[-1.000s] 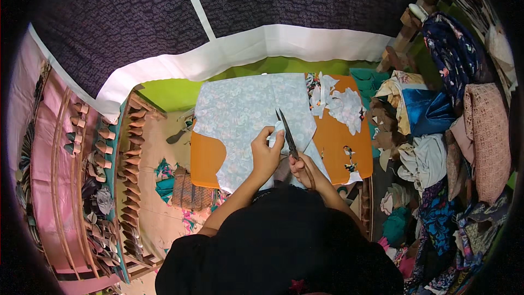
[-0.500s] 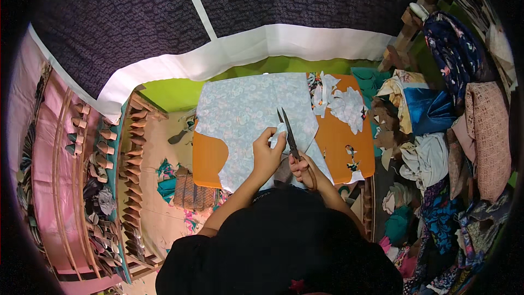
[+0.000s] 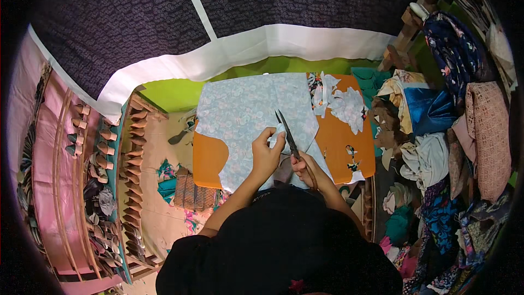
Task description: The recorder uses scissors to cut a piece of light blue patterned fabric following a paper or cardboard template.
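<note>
A pale grey-blue cloth with a faint flower print [image 3: 251,101] lies spread over the orange table [image 3: 210,155]. Above it, my left hand [image 3: 266,150] pinches a small whitish piece of fabric [image 3: 280,128] between thumb and fingers. I cannot tell whether this piece is part of the large cloth. My right hand [image 3: 305,169] is wrapped round the handles of dark scissors [image 3: 287,133]. Their blades point up and slightly left, close together beside the pinched fabric. My fingers hide part of the handles.
Crumpled fabric scraps [image 3: 347,106] lie on the table's right side, with smaller cut bits [image 3: 352,158] nearer me. Piled cloths [image 3: 428,158] crowd the right. Racks of wooden shoe forms [image 3: 134,169] line the left. A dark patterned cloth with a white border [image 3: 262,5] hangs beyond the table.
The scissors' blades have come closer together and tilted slightly left. The left hand keeps its pinch with hardly any movement.
</note>
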Demonstrator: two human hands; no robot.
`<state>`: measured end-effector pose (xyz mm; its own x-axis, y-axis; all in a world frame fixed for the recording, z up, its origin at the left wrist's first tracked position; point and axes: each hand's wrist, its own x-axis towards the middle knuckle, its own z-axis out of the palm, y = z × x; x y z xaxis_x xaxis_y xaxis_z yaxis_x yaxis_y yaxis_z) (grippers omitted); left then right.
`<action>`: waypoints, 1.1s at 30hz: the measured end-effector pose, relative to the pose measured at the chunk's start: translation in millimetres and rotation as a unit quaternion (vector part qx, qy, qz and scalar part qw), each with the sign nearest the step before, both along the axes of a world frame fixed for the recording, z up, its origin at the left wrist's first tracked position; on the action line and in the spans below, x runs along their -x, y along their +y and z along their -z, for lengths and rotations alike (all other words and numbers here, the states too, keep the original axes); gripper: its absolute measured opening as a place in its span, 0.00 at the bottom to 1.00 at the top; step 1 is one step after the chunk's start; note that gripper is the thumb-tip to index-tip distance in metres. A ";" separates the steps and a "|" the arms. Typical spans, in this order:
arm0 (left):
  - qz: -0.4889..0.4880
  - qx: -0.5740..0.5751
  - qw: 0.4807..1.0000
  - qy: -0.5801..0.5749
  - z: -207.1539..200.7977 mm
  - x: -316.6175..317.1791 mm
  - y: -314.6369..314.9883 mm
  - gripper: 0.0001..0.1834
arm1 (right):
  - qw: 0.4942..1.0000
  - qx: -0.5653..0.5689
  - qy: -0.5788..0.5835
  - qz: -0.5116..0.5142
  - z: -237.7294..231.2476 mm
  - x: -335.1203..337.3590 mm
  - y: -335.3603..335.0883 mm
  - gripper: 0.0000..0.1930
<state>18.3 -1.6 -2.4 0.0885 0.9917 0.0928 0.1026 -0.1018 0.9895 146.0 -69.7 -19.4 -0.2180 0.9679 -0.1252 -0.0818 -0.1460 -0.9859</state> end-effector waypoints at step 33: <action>0.253 0.083 0.963 0.036 -5.8 21.7 7.4 0.10 | 0.989 0.000 -0.060 0.133 2.0 -28.9 8.9 0.13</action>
<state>-3.4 5.8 3.4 0.5650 0.8205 -0.0872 0.1501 0.0017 0.9887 174.9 -60.7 -21.4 0.0615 0.9890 -0.1342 -0.0002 -0.1344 -0.9909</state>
